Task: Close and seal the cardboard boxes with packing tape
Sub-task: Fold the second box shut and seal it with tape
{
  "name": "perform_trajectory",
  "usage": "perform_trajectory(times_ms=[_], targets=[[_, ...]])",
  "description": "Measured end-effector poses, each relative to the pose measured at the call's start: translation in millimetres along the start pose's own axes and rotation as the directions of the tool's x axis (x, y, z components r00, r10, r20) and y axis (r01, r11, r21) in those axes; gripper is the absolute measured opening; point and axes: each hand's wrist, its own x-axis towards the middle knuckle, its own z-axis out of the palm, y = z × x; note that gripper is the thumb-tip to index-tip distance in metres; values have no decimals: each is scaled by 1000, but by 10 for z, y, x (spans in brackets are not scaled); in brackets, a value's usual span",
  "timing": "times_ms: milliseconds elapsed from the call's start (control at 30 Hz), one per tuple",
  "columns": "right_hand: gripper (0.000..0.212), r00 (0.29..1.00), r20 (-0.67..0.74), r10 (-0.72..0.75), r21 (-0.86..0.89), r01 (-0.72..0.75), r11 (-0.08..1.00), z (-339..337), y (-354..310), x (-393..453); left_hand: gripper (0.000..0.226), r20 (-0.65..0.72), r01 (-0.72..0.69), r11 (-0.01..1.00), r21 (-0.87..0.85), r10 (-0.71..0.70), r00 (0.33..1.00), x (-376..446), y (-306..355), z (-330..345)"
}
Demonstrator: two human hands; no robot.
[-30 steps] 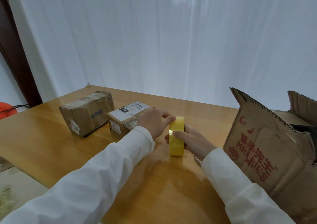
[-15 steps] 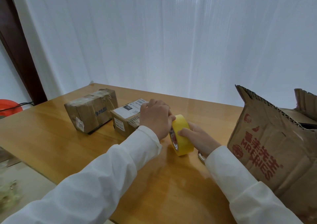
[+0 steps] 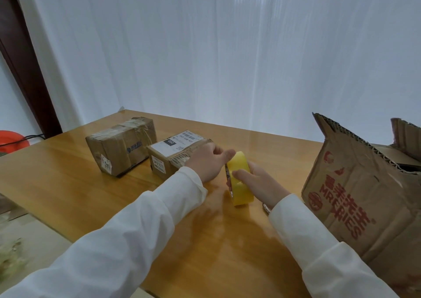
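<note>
A yellow roll of packing tape (image 3: pixel 239 183) stands on edge on the wooden table (image 3: pixel 68 183), tilted a little. My right hand (image 3: pixel 257 183) grips it from the right, thumb on its rim. My left hand (image 3: pixel 208 161) touches the top of the roll with its fingertips. Just behind my left hand sits a small cardboard box with a white shipping label (image 3: pixel 173 151). A taped brown box (image 3: pixel 120 145) lies left of it. A large open cardboard box with red print (image 3: pixel 364 195) stands at the right, flaps up.
White curtains hang behind the table. A dark door frame (image 3: pixel 25 65) and a red object with a black cable (image 3: pixel 11 138) are at the far left. The table's near-left edge drops to a pale floor.
The roll has tilted from upright so its inner core faces left. My left hand moved slightly over the roll's top. The view shifted a little.
</note>
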Motion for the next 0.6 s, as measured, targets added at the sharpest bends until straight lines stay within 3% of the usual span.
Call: perform_trajectory(times_ms=[133,300,433,600], targets=[[22,1000,-13,9,-37,-9,999,-4,0,3,43,-142,-49,937,346,104,984,-11,45,5],[6,1000,-17,8,-44,-9,999,25,-30,-14,25,-245,-98,882,460,233,941,-52,98,6],[6,1000,-21,20,-86,-22,996,55,-53,-23,22,-289,-87,866,492,256,922,-84,123,4],[36,999,-28,45,-113,-48,992,118,-84,-33,32,-223,-18,718,696,239,945,-90,161,11]])
